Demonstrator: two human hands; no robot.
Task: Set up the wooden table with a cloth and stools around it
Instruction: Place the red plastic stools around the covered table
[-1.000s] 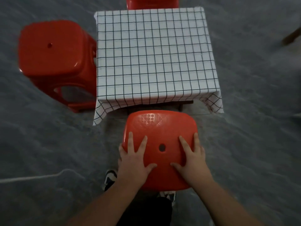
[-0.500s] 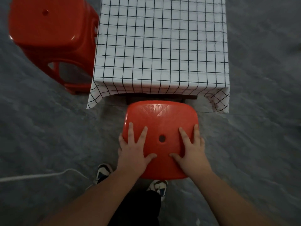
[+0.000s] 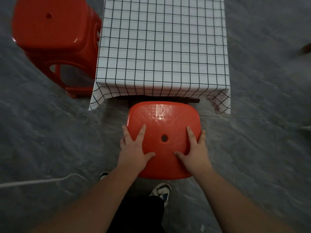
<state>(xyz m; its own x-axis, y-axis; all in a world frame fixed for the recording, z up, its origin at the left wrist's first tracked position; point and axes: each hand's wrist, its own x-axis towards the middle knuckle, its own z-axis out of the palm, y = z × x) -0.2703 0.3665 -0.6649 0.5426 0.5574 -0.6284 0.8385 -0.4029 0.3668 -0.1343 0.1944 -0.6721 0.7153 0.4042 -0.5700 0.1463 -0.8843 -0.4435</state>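
A white cloth with a black grid [image 3: 161,47] covers the table, whose dark wooden edge [image 3: 191,100] shows under the near hem. A red plastic stool [image 3: 164,120] stands at the table's near side, its far rim at the hem. My left hand [image 3: 134,148] lies flat on the left of its seat and my right hand [image 3: 193,152] on the right. Fingers are spread and straight, and the outer ones reach over the seat's side edges. A second red stool [image 3: 50,31] stands against the table's left side.
The floor is grey stone. A white cable [image 3: 42,181] runs along it at the lower left. My shoes [image 3: 161,190] are just behind the near stool. A dark object [image 3: 305,48] sits at the right edge.
The near stool has slid forward under my hands until its far rim meets the cloth's hem. The stool beyond the table has left the view.
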